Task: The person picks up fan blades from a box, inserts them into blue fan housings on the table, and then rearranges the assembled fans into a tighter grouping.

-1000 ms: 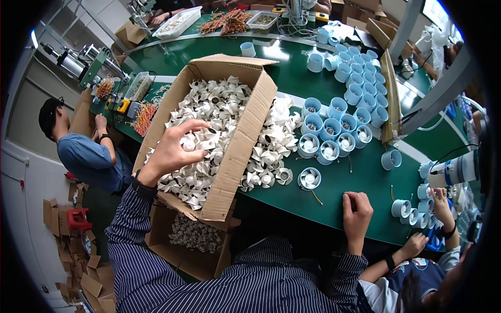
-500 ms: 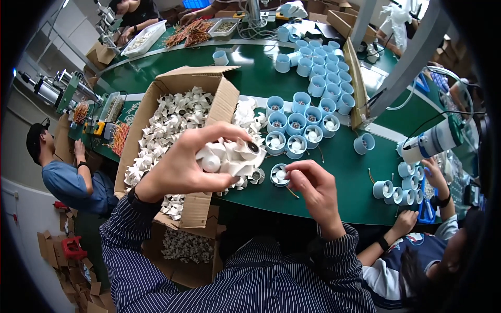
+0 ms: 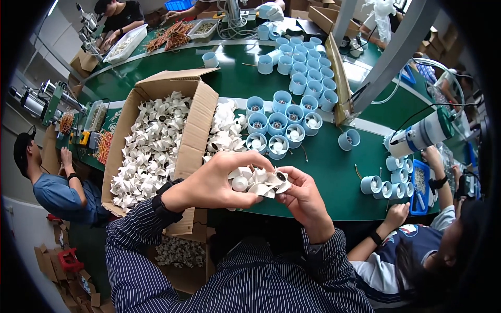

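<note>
A handful of white fan impellers (image 3: pixel 254 181) is clasped between the thumb and fingers of my left hand (image 3: pixel 203 182). My right hand (image 3: pixel 308 203) pinches the rightmost impeller of that bunch, whose dark hub ring faces up. Both hands are over the table's near edge. Behind them stand light blue round housings (image 3: pixel 278 146), the nearest with white impellers inside and those farther back with motor parts showing. An open cardboard box (image 3: pixel 197 122) full of impellers stands to the left, and a loose pile of impellers (image 3: pixel 225 128) lies along its right side.
More blue housings (image 3: pixel 313 73) crowd the back of the green table (image 3: pixel 235 78). At right, a co-worker's hand (image 3: pixel 397 215) is near a group of housings (image 3: pixel 383 189) and a blue tray (image 3: pixel 420 201). A metal post (image 3: pixel 389 68) rises at right. Other people work at left and behind.
My right hand has left the housing on the table and come over to the impellers in my left hand. My left hand has moved right and down. The whole view has shifted.
</note>
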Available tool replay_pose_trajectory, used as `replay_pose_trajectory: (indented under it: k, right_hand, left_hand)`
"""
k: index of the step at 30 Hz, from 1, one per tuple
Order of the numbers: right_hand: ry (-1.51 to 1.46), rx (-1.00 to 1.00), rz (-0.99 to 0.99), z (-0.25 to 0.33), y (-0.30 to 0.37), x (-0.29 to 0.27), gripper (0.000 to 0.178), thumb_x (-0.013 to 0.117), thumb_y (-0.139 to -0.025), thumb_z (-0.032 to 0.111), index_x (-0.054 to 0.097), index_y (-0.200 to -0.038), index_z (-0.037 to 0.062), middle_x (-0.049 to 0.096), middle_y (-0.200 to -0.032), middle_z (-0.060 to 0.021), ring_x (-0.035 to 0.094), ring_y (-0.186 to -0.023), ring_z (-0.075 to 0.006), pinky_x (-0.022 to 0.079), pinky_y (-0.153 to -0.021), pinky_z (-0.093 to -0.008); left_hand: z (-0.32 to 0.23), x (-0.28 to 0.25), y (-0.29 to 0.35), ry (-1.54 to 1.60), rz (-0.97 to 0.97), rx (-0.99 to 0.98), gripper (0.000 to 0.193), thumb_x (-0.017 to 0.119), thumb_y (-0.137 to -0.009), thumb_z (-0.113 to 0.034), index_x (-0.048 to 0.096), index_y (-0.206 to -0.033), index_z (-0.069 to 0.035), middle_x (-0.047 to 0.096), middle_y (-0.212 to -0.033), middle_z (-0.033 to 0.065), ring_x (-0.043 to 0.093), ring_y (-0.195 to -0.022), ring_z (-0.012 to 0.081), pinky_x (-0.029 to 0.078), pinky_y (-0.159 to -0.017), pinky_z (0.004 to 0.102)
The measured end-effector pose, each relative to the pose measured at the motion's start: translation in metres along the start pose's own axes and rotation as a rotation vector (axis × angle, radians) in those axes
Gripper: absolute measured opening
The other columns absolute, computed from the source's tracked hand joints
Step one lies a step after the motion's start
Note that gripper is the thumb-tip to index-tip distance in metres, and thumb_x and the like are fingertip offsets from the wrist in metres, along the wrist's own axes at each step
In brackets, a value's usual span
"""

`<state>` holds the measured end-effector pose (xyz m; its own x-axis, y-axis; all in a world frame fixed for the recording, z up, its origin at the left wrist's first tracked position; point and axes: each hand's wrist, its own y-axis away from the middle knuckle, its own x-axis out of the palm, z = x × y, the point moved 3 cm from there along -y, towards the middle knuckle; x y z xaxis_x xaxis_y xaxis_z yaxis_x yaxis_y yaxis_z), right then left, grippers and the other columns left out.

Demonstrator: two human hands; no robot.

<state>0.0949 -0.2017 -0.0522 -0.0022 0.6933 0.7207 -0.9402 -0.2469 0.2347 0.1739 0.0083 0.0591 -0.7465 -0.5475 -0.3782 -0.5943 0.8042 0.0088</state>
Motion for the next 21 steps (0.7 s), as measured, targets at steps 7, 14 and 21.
replay_pose_trajectory:
  k: [7,14,21]
  right_hand:
    - [0.081,-0.028,-0.176,0.011,-0.005,0.007,0.026,0.072,-0.102,0.002,0.069,-0.127,-0.0054,0.073,-0.1,-0.0072,0.067,-0.079,-0.0121,0.054,-0.071,-0.0256]
    - [0.491,-0.206,-0.22,0.019,-0.007,-0.002,0.022,0.072,-0.102,0.003,0.072,-0.123,-0.0036,0.073,-0.095,-0.0059,0.068,-0.079,-0.0108,0.055,-0.071,-0.0255]
    - [1.135,-0.501,-0.514,0.038,0.014,-0.048,0.022,0.076,-0.099,0.001,0.072,-0.121,-0.0014,0.077,-0.091,-0.006,0.07,-0.078,-0.0107,0.056,-0.071,-0.0259]
  left_hand:
    - [-0.001,-0.001,-0.016,-0.117,-0.142,0.11,0.042,0.085,-0.081,-0.009,0.072,-0.121,-0.003,0.074,-0.109,0.0087,0.072,-0.104,0.0188,0.056,-0.093,0.0331]
    - [0.002,-0.009,-0.014,-0.292,-0.182,0.128,0.04,0.084,-0.079,-0.009,0.072,-0.116,-0.004,0.074,-0.106,0.0114,0.074,-0.097,0.0244,0.058,-0.088,0.0368]
    - [-0.018,-0.007,-0.017,-0.694,-0.026,0.126,0.036,0.081,-0.078,-0.013,0.072,-0.112,-0.009,0.072,-0.106,0.011,0.073,-0.097,0.0347,0.06,-0.08,0.0441]
